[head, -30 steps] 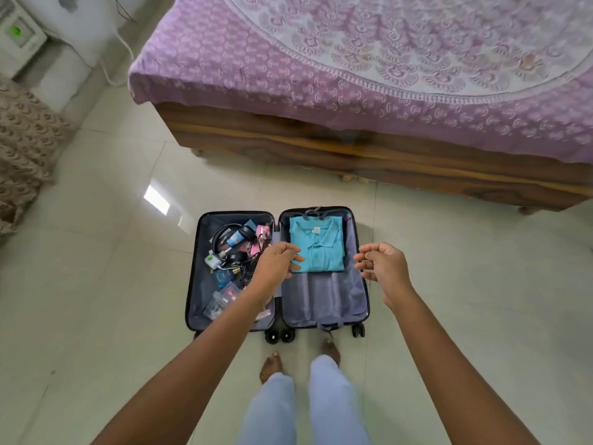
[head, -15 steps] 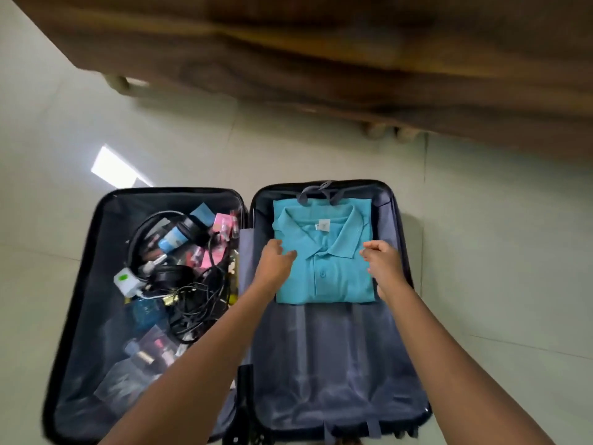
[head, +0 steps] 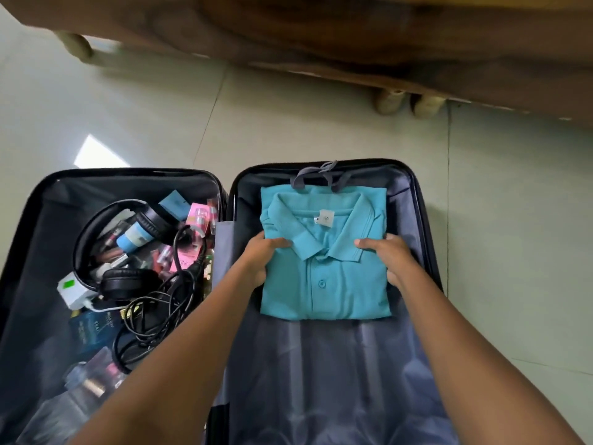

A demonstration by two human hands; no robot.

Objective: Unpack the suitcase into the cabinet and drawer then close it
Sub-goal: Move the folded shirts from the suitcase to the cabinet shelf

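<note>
We see the suitcase [head: 417,200] lying open on the floor [head: 288,123], its two halves side by side. The blue shirt [head: 324,284] lies folded in the right half, up by the far edge, with its collar toward that edge. The left hand [head: 260,258] grips the shirt's left side, thumb on top, fingers hidden under the edge; the right hand [head: 391,261] grips the right side the same way. Grey straps [head: 321,175] poke out at the shirt's far edge.

The left half is full of small stuff: black headphones [head: 128,284], a tangle of black cables [head: 154,316] just beside the left arm, and a white charger [head: 72,289] near the left wall. A blue and white tube [head: 134,239] sits inside the headphone band, and pink packs [head: 199,216] lie in the far right corner of that half; the things at its near corner are too blurry to tell. A wooden bed frame [head: 353,36] stands past the suitcase's far edge, apart from it.
</note>
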